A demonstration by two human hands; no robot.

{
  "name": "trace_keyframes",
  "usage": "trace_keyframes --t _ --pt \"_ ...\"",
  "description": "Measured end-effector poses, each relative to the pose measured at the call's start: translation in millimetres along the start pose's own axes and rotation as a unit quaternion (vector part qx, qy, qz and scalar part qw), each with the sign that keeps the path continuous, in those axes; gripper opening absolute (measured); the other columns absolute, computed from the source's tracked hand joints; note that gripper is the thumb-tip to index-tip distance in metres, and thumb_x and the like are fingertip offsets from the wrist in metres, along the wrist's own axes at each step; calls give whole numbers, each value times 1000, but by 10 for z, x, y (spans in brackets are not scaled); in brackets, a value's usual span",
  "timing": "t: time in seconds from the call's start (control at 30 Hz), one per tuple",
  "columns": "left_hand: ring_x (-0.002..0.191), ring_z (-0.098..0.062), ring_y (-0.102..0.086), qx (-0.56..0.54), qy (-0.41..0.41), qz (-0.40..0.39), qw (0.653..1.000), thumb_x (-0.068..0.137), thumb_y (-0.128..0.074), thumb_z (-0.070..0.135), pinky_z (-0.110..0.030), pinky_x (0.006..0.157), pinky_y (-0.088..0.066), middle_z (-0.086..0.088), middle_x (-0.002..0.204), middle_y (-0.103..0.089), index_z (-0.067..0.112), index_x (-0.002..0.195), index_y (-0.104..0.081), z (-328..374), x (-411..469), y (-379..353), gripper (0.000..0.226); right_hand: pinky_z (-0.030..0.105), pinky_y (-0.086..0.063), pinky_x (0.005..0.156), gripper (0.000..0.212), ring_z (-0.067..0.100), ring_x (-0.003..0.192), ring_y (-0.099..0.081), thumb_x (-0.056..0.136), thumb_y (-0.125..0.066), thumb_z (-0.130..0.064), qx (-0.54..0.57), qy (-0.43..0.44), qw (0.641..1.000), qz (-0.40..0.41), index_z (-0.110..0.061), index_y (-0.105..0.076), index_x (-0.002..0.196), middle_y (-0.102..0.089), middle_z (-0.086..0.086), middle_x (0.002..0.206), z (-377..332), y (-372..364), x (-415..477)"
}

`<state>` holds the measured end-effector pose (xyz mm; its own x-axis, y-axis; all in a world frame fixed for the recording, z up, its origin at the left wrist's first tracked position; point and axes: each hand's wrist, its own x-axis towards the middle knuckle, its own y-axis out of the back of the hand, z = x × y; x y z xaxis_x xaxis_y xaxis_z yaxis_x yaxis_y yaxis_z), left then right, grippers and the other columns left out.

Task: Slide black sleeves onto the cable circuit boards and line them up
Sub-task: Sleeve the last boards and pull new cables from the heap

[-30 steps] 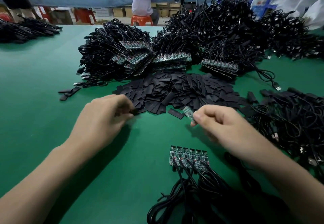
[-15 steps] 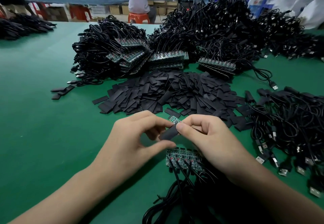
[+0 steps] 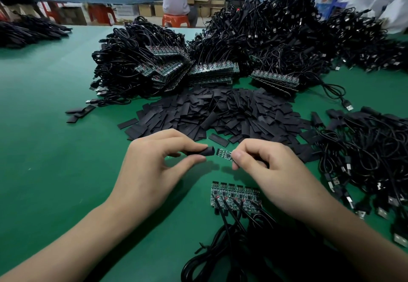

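My left hand (image 3: 154,171) pinches a black sleeve (image 3: 204,151) between thumb and fingers, its open mouth facing right. My right hand (image 3: 269,171) pinches a small green circuit board (image 3: 224,154), whose free end points at the sleeve mouth with a narrow gap between them. Below the hands a row of several bare boards (image 3: 234,195) lies side by side on the green table (image 3: 55,160), their black cables (image 3: 231,248) trailing toward me. A heap of loose black sleeves (image 3: 220,114) lies just beyond the hands.
Big piles of black cables with stacked boards (image 3: 212,70) fill the far middle of the table. More cables with USB plugs (image 3: 364,160) lie at the right. A few stray sleeves (image 3: 79,111) lie at the left. A person on an orange stool (image 3: 176,20) sits at a far bench.
A second ago my hands were apart, the left at the sleeve heap. They then met over the table; now the sleeve is held level with its mouth open toward the board tip.
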<state>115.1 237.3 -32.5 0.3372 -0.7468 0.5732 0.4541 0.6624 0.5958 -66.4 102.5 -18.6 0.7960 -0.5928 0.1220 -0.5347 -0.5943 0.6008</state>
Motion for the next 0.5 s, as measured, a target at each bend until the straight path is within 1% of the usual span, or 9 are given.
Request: trace_keyframes --t 0.13,0.27,0.4,0.5 --pt "87 -2 -69 14 -21 -14 1000 81 -81 30 -28 81 -57 17 95 -72 28 99 -82 -15 3 27 18 18 -30 48 32 6 46 -28 101 -54 -38 -13 0 1000 -6 -26 -64 73 -34 -14 47 6 -17 -4" --pt "86 -3 -69 19 -35 -36 999 82 -79 30 -32 79 -58 16 96 -71 29 102 -81 -33 11 48 20 20 -29 48 32 5 47 -28 101 -55 -38 -9 -9 1000 -16 -25 -64 74 -34 -15 47 28 -15 4" --pt "83 -7 -70 2 -26 -51 998 82 -80 24 -30 77 -57 15 96 -71 28 102 -81 -33 3 29 20 19 -33 51 30 7 46 -29 97 -54 -41 -27 5 999 -20 -25 -64 74 -35 -13 47 29 -19 -8" --pt "84 -8 -70 -4 -20 -65 998 83 -80 24 -28 78 -56 15 96 -70 27 102 -82 -52 2 28 20 21 -33 52 30 7 47 -32 95 -52 -44 -51 7 998 -20 -25 -63 74 -38 -12 48 30 -33 -6"
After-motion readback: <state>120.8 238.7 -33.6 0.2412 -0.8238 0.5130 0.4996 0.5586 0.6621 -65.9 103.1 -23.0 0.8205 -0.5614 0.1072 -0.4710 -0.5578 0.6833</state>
